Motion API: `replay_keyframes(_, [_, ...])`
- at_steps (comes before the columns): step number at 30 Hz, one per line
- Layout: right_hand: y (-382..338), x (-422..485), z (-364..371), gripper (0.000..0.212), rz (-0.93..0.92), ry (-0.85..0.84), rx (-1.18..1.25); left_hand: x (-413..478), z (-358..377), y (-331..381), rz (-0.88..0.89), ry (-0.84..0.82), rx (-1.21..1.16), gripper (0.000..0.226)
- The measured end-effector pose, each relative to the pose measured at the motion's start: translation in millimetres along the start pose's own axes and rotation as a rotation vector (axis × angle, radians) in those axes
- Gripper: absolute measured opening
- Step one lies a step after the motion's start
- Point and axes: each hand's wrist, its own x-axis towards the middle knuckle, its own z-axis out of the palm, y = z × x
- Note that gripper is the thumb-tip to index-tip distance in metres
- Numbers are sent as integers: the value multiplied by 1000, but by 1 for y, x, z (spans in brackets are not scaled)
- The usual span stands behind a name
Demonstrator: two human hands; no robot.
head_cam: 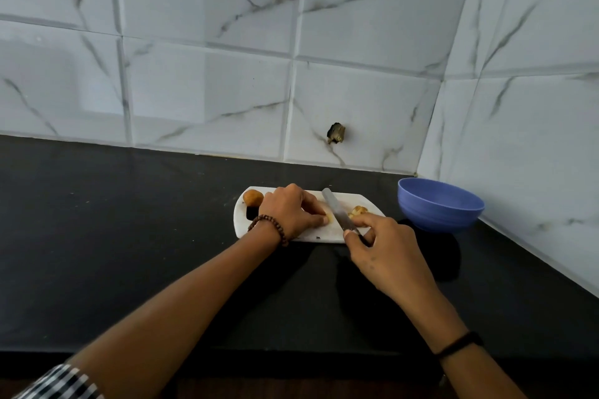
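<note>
A white cutting board (311,233) lies on the black counter. My left hand (288,210) rests on the board and pinches a small pale yellow piece of food (329,219) under its fingertips. My right hand (382,246) grips the dark handle of a knife (337,212), whose blade lies slanted across the board just right of that piece. A whole brown potato (252,197) sits at the board's far left corner. A small pile of cut pieces (358,211) lies at the board's right end, beyond my right hand.
A blue bowl (440,206) stands on the black counter (129,236) right of the board, near the corner of the marble-tiled walls. A dark hole (336,133) marks the back wall. The counter's front edge runs below my forearms.
</note>
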Motion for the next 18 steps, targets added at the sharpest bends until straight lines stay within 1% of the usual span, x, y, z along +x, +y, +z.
replay_keyframes(3, [-3,0,2,35,-15,-9,-54,2,-1,-1,-35,-18,-13,10])
replay_keyframes(8, [-9,2,4,37,-13,-48,-178,2,-2,-1,-38,-35,-26,7])
replay_keyframes(12, [-15,4,5,26,-1,-74,-308,2,0,-3,-33,-21,-33,6])
replay_keyframes(16, [-24,12,7,24,58,-127,-391,2,1,-2,-25,-19,-18,7])
replay_keyframes(18, [-31,19,7,28,111,-190,-420,1,0,-2,-22,-22,-20,6])
